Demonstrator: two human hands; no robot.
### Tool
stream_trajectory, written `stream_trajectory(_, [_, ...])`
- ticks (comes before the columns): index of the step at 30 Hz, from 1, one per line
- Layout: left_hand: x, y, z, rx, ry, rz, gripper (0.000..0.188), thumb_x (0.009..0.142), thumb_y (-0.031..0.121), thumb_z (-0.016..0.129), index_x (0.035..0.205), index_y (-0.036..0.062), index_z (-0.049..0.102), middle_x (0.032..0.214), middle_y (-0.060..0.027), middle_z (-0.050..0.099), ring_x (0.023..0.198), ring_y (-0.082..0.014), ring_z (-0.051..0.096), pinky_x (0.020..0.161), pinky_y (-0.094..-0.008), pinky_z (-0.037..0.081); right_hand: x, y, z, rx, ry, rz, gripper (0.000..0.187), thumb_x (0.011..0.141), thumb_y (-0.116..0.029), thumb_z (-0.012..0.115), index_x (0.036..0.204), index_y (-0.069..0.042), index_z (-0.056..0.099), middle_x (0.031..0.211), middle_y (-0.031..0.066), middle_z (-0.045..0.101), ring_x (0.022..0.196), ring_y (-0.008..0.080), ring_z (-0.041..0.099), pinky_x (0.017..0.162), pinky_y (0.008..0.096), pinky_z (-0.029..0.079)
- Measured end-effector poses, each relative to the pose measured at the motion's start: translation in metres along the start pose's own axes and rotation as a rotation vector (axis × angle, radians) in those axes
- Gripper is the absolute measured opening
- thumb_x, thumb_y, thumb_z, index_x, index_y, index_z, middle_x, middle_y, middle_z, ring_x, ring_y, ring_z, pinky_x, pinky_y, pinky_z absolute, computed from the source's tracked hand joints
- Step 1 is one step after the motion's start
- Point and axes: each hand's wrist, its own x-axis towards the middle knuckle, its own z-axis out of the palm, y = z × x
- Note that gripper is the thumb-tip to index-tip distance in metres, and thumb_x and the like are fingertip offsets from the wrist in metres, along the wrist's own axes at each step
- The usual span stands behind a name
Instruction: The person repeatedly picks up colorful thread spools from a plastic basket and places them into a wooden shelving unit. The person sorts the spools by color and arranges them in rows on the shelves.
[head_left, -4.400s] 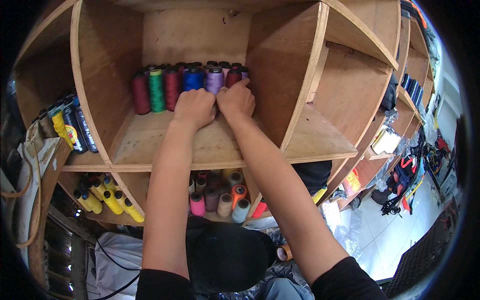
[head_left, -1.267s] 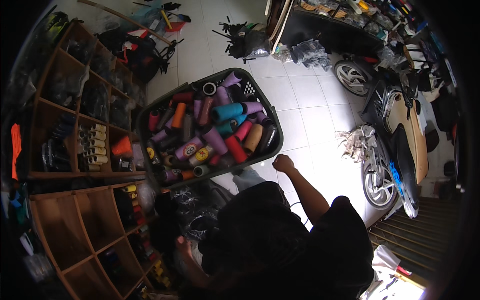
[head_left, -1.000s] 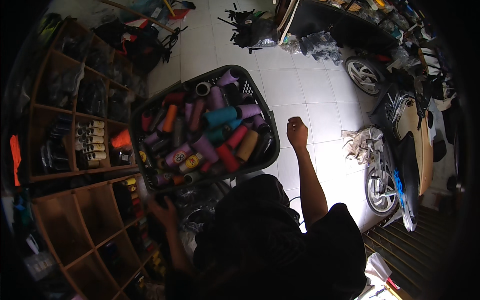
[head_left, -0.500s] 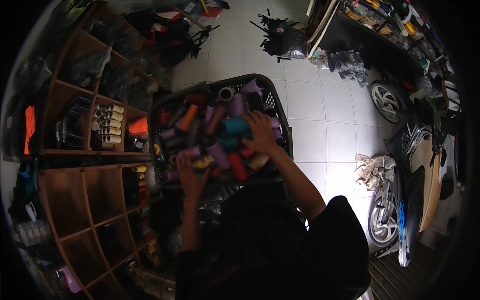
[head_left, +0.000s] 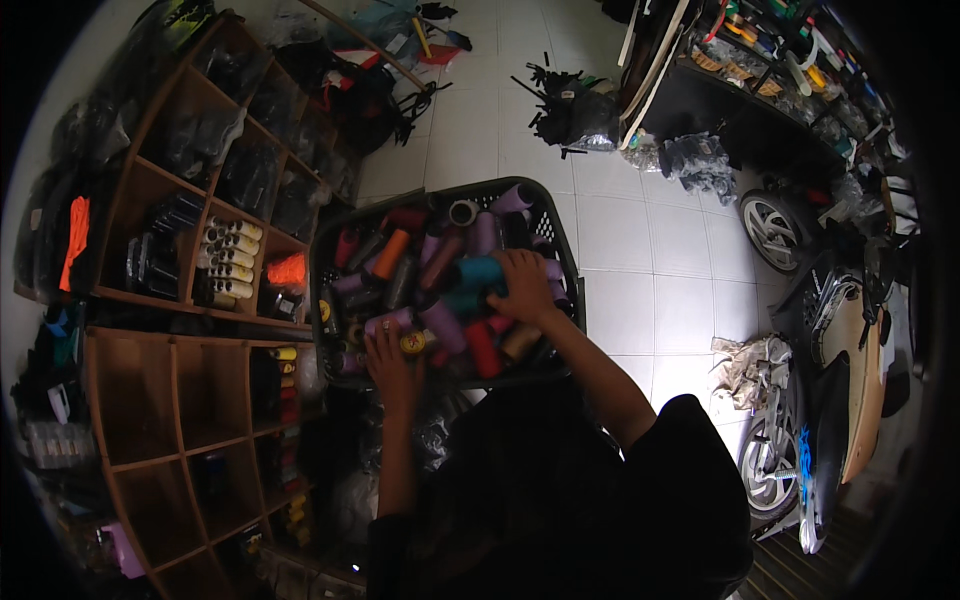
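Note:
A dark plastic basket (head_left: 569,240) in front of me is heaped with thread spools in purple, red, orange, teal and dark shades. My right hand (head_left: 525,285) reaches in from the right, its fingers curled over a teal thread spool (head_left: 478,271) with the thumb below. At the near left side of the basket, my left hand (head_left: 394,370) lies with fingers apart against a purple spool (head_left: 390,322). Close to its fingertips is a spool end with a round yellow label (head_left: 413,342).
Wooden cubby shelves (head_left: 178,395) stand on the left, holding cream spools (head_left: 232,262) and bagged goods. Bundled black items (head_left: 575,110) lie on the tiled floor ahead. To the right stands a two-wheeler with pale wheels (head_left: 770,455), near a cluttered rack (head_left: 760,90).
The view has shifted, so the basket and shelves appear lower. Both hands stay at about the same places on the spools.

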Motion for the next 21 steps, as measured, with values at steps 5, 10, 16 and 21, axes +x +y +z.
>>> stream_trajectory(5, [-0.022, 0.027, 0.009, -0.016, 0.168, 0.102, 0.064, 0.083, 0.021, 0.068, 0.141, 0.0039, 0.044, 0.147, -0.0192, 0.037, 0.139, -0.0424, 0.032, 0.114, -0.0588, 0.024, 0.0, 0.002, 0.001, -0.023, 0.001, -0.008, 0.079, 0.064, -0.039, 0.075, 0.133, -0.009, 0.05, 0.123, 0.016, 0.055, 0.121, 0.0348, 0.049, 0.105, 0.0522, 0.033])
stream_trajectory(10, [-0.018, 0.026, 0.007, -0.051, 0.031, 0.085, 0.056, 0.087, 0.028, 0.064, 0.135, 0.0023, 0.049, 0.141, -0.0199, 0.042, 0.136, -0.0424, 0.035, 0.113, -0.0593, 0.024, 0.002, -0.002, -0.006, 0.0, -0.101, 0.038, 0.081, 0.068, -0.04, 0.075, 0.137, -0.009, 0.049, 0.128, 0.0167, 0.053, 0.126, 0.0354, 0.044, 0.108, 0.0552, 0.03])
stream_trajectory(16, [-0.018, 0.018, 0.002, 0.038, -0.007, 0.076, 0.055, 0.09, 0.032, 0.063, 0.135, 0.0054, 0.049, 0.144, -0.019, 0.041, 0.14, -0.0413, 0.032, 0.111, -0.064, 0.024, 0.041, 0.039, -0.014, 0.201, -0.456, 0.224, 0.078, 0.071, -0.037, 0.077, 0.138, -0.009, 0.047, 0.129, 0.0195, 0.054, 0.125, 0.0374, 0.05, 0.108, 0.0471, 0.038])
stream_trajectory(21, [-0.019, 0.017, -0.001, 0.03, -0.049, 0.072, 0.057, 0.089, 0.034, 0.065, 0.137, 0.0077, 0.049, 0.147, -0.0168, 0.039, 0.142, -0.0417, 0.029, 0.11, -0.0678, 0.024, 0.098, 0.064, -0.009, 0.148, -0.011, 0.457, 0.075, 0.074, -0.024, 0.075, 0.14, -0.006, 0.043, 0.125, 0.0239, 0.058, 0.115, 0.0401, 0.059, 0.1, 0.0451, 0.048])
